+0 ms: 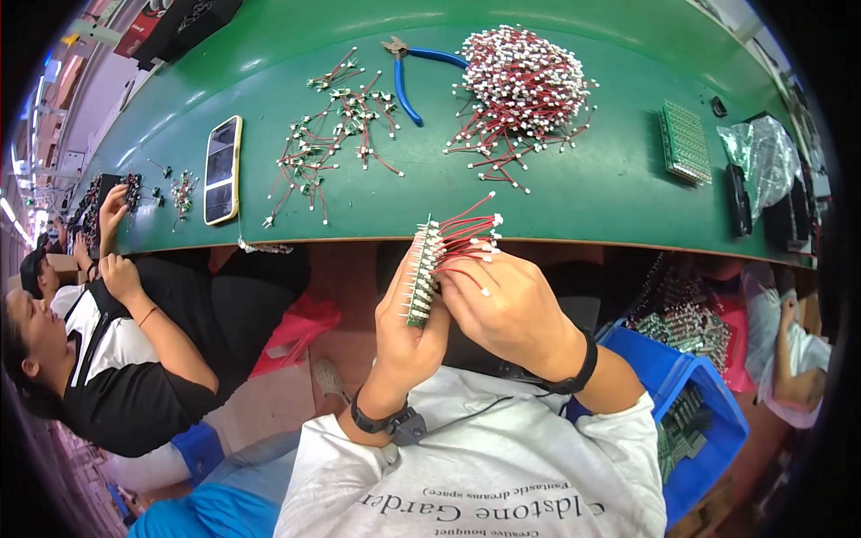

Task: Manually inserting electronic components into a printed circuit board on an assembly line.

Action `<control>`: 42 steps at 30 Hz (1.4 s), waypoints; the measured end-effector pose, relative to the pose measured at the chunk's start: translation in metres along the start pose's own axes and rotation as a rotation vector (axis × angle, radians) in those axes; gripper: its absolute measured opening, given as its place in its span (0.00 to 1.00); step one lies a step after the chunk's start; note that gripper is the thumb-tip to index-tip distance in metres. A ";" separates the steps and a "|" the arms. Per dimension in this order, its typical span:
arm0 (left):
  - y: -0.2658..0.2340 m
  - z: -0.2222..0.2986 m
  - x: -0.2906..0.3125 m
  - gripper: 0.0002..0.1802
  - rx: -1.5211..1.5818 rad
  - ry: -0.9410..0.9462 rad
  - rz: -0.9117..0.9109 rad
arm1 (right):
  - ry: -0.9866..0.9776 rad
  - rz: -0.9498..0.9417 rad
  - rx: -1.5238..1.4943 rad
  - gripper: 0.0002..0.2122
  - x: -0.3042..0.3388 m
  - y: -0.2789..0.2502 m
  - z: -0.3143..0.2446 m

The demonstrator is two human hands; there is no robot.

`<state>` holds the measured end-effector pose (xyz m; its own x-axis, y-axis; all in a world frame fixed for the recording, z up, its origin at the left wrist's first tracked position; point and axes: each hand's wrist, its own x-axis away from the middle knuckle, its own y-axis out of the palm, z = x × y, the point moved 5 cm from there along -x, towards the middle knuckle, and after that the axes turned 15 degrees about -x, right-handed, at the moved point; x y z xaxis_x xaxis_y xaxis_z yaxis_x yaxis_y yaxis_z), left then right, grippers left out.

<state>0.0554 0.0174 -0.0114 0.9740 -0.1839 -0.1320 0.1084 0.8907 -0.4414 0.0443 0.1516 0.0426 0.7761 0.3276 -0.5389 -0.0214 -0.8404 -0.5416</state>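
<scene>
In front of my chest, my left hand (402, 327) is closed around a narrow green circuit board (421, 287), held on edge, with a row of white connectors and pins along it. My right hand (516, 305) has its fingers pinched against the board's right side, among short red wire leads (466, 235) with white plugs. Several of these leads fan out from the board over my right fingers. The fingertips partly hide which lead they grip. Beyond, on the green table, lies a big heap of similar red leads (525, 81).
Blue-handled cutters (404, 81), scattered leads with small green boards (336, 125) and a phone (222, 170) lie on the table (628, 202). A board stack (686, 143) and plastic bag (762, 161) sit right. A blue bin (717, 430) stands by my right; a co-worker (134, 359) sits left.
</scene>
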 end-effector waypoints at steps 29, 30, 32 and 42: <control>-0.042 -0.026 0.000 0.37 0.710 -0.240 0.296 | -0.133 0.132 0.100 0.06 -0.091 -0.017 0.081; -0.042 -0.023 -0.002 0.37 0.737 -0.249 0.298 | -0.166 0.159 0.070 0.06 -0.093 -0.025 0.080; -0.042 -0.021 -0.005 0.37 0.775 -0.252 0.288 | -0.055 0.194 -0.097 0.06 -0.091 -0.037 0.066; -0.027 -0.016 -0.006 0.31 0.728 -0.230 0.266 | 0.098 0.142 -0.482 0.08 -0.024 0.006 -0.003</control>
<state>0.0429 -0.0119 -0.0131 0.9933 0.0914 0.0701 -0.1075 0.9543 0.2787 0.0277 0.1371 0.0543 0.8428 0.1727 -0.5098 0.1437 -0.9850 -0.0960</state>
